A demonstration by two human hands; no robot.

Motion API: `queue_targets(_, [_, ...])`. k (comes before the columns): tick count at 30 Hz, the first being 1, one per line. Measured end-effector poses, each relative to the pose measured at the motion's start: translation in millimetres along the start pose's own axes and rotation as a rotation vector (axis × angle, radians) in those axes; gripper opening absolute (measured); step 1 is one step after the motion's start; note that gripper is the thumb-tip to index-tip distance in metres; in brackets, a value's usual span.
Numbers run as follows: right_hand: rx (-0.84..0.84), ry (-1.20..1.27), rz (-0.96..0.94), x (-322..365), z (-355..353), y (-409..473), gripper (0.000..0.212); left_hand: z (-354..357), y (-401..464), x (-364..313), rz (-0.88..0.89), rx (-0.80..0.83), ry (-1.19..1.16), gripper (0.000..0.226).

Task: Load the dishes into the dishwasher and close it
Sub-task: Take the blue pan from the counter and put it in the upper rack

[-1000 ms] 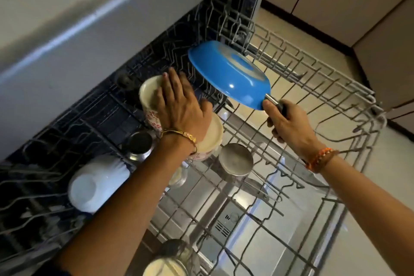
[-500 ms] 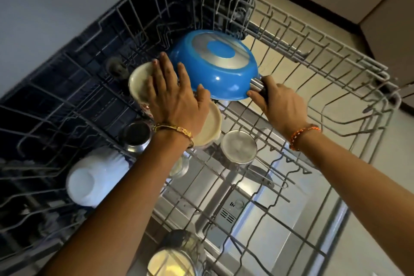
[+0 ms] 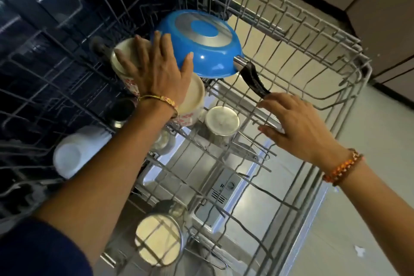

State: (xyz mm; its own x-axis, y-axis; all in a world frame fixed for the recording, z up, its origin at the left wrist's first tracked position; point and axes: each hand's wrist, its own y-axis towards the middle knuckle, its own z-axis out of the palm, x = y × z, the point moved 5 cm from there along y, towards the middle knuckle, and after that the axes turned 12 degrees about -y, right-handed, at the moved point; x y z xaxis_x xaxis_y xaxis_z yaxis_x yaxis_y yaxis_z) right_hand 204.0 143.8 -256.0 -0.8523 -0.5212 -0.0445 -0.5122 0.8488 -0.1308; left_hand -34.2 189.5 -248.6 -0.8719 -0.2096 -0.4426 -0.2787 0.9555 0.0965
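The wire rack (image 3: 302, 36) is pulled out of the dishwasher, above the open door (image 3: 251, 206). A blue pan (image 3: 201, 51) lies upside down on the rack near its back, the black handle (image 3: 254, 79) pointing toward the person. The left hand (image 3: 156, 69) rests flat with straight, spread fingers across a cream floral mug (image 3: 122, 56) and the pan's side, the thumb touching the blue wall. The right hand (image 3: 295, 123) hovers open just beside the handle's tip, fingers relaxed, holding nothing. A second floral mug (image 3: 192, 101) sits under the left wrist, with a steel cup (image 3: 221, 121) just beside it. A white bowl (image 3: 76, 152) lies at the left. A steel pot (image 3: 158, 238) shows below the rack.
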Motion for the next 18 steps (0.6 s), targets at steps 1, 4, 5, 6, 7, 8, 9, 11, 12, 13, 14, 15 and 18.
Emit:
queue_targets(1, [0.018,0.014,-0.006,-0.2,0.5,-6.7,0.047,3.0,2.6,0.2,0.026,0.010,-0.009,0.081])
queue_targets(4, [0.010,0.016,-0.009,-1.8,-0.1,-25.7,0.054,1.9,0.5,-3.6,0.050,0.035,-0.021,0.079])
queue_targets(5, [-0.013,-0.005,-0.022,-1.6,-0.9,-32.0,0.056,-2.2,-6.5,-9.5,0.041,0.038,-0.009,0.073])
queue_targets(6, [-0.043,-0.012,-0.028,-1.5,-1.4,-37.2,0.056,-2.9,-16.3,-15.2,0.035,0.038,0.003,0.066])
queue_targets(7, [-0.073,0.005,-0.020,-1.6,-2.1,-41.5,0.054,-6.0,-28.9,-22.8,0.036,0.034,0.006,0.062])
queue_targets(8, [-0.107,0.040,-0.003,-1.5,-3.3,-44.0,0.051,-8.9,-43.3,-30.5,0.049,0.031,-0.013,0.064])
queue_targets(9, [-0.138,0.079,0.022,-1.0,-4.1,-44.8,0.048,-10.4,-58.2,-38.1,0.073,0.030,-0.059,0.067])
queue_targets(11, [-0.197,0.149,0.107,-1.3,-8.1,-45.7,0.039,-10.7,-89.3,-53.2,0.112,0.048,-0.124,0.071])
queue_targets(12, [-0.218,0.193,0.160,-2.6,-8.7,-45.7,0.033,-8.2,-105.6,-59.5,0.108,0.083,-0.138,0.071])
queue_targets(13, [-0.233,0.234,0.211,-4.1,-8.9,-46.0,0.030,-4.1,-121.6,-65.1,0.078,0.145,-0.169,0.070])
queue_targets(14, [-0.252,0.262,0.252,-6.6,-7.0,-45.5,0.029,3.0,-137.0,-69.4,0.029,0.225,-0.193,0.070])
queue_targets(15, [-0.280,0.275,0.287,-8.5,-6.1,-47.0,0.029,8.8,-154.7,-74.2,-0.024,0.303,-0.203,0.071])
queue_targets(18, [-0.360,0.297,0.457,-20.1,0.6,-55.2,0.037,30.2,-203.5,-82.7,-0.154,0.586,-0.283,0.082])
